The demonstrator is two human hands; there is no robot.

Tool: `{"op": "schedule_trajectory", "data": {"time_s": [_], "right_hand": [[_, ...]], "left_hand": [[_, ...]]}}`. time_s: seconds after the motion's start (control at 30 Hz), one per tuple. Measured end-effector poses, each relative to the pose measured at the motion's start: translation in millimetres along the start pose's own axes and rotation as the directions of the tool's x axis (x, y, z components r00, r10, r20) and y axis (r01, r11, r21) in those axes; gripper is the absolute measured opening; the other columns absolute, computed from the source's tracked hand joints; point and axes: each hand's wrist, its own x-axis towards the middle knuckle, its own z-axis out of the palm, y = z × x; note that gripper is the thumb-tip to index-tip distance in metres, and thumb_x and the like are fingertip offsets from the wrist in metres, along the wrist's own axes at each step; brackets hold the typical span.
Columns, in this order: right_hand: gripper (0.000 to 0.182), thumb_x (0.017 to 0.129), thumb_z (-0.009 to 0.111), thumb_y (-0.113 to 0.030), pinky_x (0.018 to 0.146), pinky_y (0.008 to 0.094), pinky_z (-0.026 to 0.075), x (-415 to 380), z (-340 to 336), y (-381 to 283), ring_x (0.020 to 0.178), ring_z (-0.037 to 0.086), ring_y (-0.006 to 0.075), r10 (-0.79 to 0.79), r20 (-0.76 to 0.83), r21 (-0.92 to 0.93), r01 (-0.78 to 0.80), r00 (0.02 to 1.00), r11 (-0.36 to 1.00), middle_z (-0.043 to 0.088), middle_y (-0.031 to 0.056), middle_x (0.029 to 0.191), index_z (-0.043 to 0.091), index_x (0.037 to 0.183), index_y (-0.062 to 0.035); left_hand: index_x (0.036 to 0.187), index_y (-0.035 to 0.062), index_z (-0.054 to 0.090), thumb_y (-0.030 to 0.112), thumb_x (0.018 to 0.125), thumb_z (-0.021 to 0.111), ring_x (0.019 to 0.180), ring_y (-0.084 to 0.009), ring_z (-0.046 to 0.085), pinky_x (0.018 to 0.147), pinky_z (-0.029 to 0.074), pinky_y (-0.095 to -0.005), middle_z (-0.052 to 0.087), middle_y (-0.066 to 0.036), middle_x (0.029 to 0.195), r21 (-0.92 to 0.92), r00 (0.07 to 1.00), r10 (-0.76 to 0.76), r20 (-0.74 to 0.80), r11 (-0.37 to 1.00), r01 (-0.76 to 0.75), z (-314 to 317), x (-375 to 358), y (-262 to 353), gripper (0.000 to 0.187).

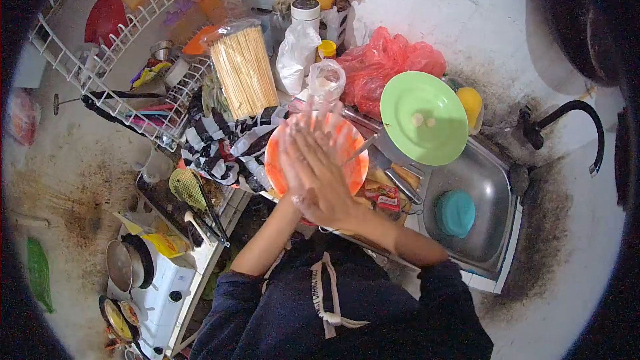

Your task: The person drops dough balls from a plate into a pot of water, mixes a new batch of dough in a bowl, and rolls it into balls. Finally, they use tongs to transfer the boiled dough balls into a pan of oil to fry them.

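Note:
My left hand [291, 163] and my right hand [325, 183] are laid palm against palm over an orange and white plate [355, 165]. Fingers on both hands are stretched out, with the tips blurred by motion. Anything between the palms is hidden. A pale residue marks the skin near my left wrist. To the right, a light green plate [413, 97] carries two small pale lumps [424, 121].
The steel sink [490, 190] at right holds a turquoise object [455, 213] beneath a black faucet [573, 110]. Bundled sticks [243, 70], red plastic bags [380, 70] and bottles stand behind the plate. A white stove [167, 300] is at lower left.

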Motion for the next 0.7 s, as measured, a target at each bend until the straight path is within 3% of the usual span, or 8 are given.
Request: {"op": "schedule_trajectory", "data": {"time_s": [0.1, 0.13, 0.2, 0.27, 0.33, 0.5, 0.6, 0.7], "right_hand": [[0.067, 0.089, 0.019, -0.049, 0.105, 0.0492, 0.009, 6.3, -7.5, 21.1, 0.130, 0.018, 0.0350, 0.107, -0.057, -0.242, -0.117, 0.993, 0.963, 0.022, 0.0196, 0.139, 0.026, 0.132, 0.0032], [0.067, 0.089, 0.019, -0.049, 0.105, 0.0492, 0.009, 7.2, 7.9, 19.3, 0.130, 0.018, 0.0350, 0.104, -0.057, -0.244, -0.115, 0.993, 0.963, 0.022, 0.0196, 0.139, 0.026, 0.132, 0.0032], [0.067, 0.089, 0.021, -0.048, 0.104, 0.0494, 0.010, 13.6, 46.1, 10.8, 0.129, 0.020, 0.0352, 0.371, -0.650, -0.560, -0.748, 0.663, 0.357, 0.023, 0.0214, 0.138, 0.026, 0.132, 0.0038], [0.066, 0.089, 0.022, -0.046, 0.104, 0.0494, 0.012, 8.5, 30.9, 7.0, 0.130, 0.019, 0.0347, 0.375, -0.543, -0.714, -0.648, 0.751, 0.265, 0.024, 0.0216, 0.138, 0.026, 0.131, 0.0040], [0.068, 0.084, 0.036, -0.041, 0.106, 0.0456, 0.011, -2.9, 3.2, -4.0, 0.131, 0.015, 0.0341, -0.074, 0.030, -0.096, 0.077, 0.997, 0.992, 0.023, 0.0207, 0.139, 0.023, 0.132, 0.0049], [0.058, 0.087, 0.030, -0.030, 0.107, 0.0455, 0.006, 23.3, -10.0, 1.6, 0.132, 0.016, 0.0275, 0.225, -0.290, -0.191, -0.287, 0.930, 0.939, 0.023, 0.0203, 0.139, 0.020, 0.134, 0.0034], [0.060, 0.086, 0.029, -0.032, 0.106, 0.0469, 0.006, 17.8, 20.3, -13.7, 0.132, 0.015, 0.0297, 0.500, -0.235, -0.487, -0.546, 0.834, 0.682, 0.021, 0.0199, 0.139, 0.018, 0.135, 0.0014], [0.065, 0.087, 0.028, -0.040, 0.106, 0.0476, 0.006, 2.0, 0.6, 5.5, 0.132, 0.013, 0.0319, 0.033, -0.033, -0.147, -0.038, 0.999, 0.988, 0.019, 0.0205, 0.140, 0.017, 0.136, 0.0004]], "left_hand": [[0.139, 0.0172, 0.010, 0.048, 0.089, 0.023, 0.132, -0.0248, 0.015, 0.107, 0.014, -0.0426, 0.010, -0.004, 0.145, 0.855, 0.984, 0.178, -0.004, 0.511, -0.089, 42.6, -10.5, -19.7, 0.061], [0.139, 0.0172, 0.010, 0.048, 0.089, 0.023, 0.132, -0.0248, 0.015, 0.107, 0.014, -0.0426, 0.010, -0.004, 0.145, 0.855, 0.984, 0.177, -0.002, 0.511, -0.090, 44.0, -9.3, -19.5, 0.061], [0.139, 0.0151, 0.011, 0.048, 0.089, 0.023, 0.132, -0.0251, 0.016, 0.107, 0.014, -0.0423, 0.011, -0.005, 0.145, 0.841, 0.978, 0.204, 0.046, 0.520, -0.148, 46.9, -2.2, -18.5, 0.062], [0.139, 0.0131, 0.011, 0.048, 0.089, 0.023, 0.131, -0.0254, 0.016, 0.107, 0.014, -0.0420, 0.012, -0.007, 0.144, 0.827, 0.970, 0.227, 0.083, 0.528, -0.195, 48.7, 3.7, -16.8, 0.062], [0.139, 0.0111, 0.011, 0.048, 0.089, 0.023, 0.131, -0.0257, 0.017, 0.107, 0.014, -0.0418, 0.013, -0.008, 0.144, 0.812, 0.961, 0.250, 0.116, 0.534, -0.236, 49.1, 5.5, -16.0, 0.063], [0.139, 0.0156, 0.010, 0.045, 0.090, 0.018, 0.132, -0.0276, 0.014, 0.108, 0.006, -0.0416, 0.016, -0.011, 0.143, 0.902, 0.943, 0.281, -0.178, 0.429, 0.042, 23.0, -19.2, -25.9, 0.058], [0.139, 0.0127, 0.011, 0.044, 0.091, 0.019, 0.132, -0.0265, 0.014, 0.108, 0.005, -0.0398, 0.015, -0.011, 0.143, 0.823, 0.913, 0.149, 0.379, 0.397, -0.406, -5.0, -14.7, -9.8, 0.058], [0.137, 0.0055, 0.016, 0.041, 0.092, 0.017, 0.132, -0.0208, 0.014, 0.108, 0.009, -0.0342, 0.015, -0.011, 0.143, 0.665, 0.948, 0.229, 0.221, 0.675, -0.319, 58.9, 7.0, -17.2, 0.058]]}}
